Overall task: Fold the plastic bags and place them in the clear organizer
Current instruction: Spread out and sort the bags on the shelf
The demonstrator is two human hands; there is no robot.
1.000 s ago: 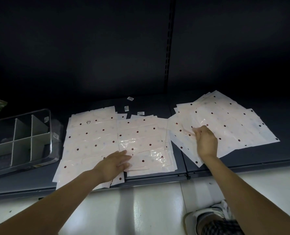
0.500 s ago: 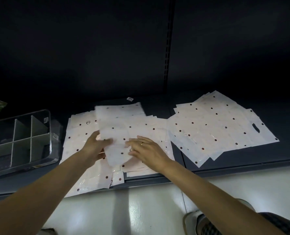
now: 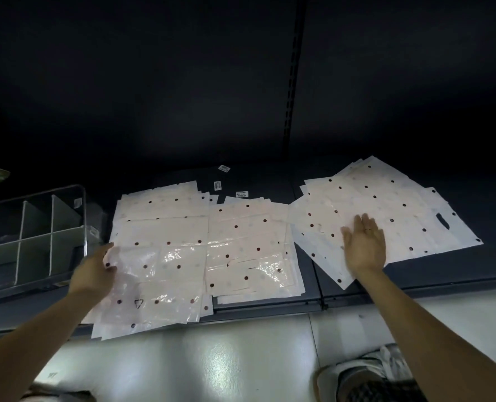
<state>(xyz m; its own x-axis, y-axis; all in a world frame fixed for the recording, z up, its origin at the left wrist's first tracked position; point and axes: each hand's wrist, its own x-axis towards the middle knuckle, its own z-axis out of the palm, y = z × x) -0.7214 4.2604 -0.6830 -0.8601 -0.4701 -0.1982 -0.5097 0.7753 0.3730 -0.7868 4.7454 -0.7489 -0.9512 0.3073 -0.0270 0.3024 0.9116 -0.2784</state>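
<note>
In the head view, our left hand grips the left edge of the top plastic bag at lower left. Our right hand rests flat, fingers straight, on the right pile of bags. The clear organizer stands at the left edge, on the dark shelf.

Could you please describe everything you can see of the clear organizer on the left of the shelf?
The clear organizer is a see-through plastic box with thin rims, split by pale dividers into several open compartments. A small sticker sits on its far right wall. It stands upright on the dark shelf, left of the bag piles, partly cut off by the picture's edge. No folded bags show inside. Neither hand touches it.
</note>
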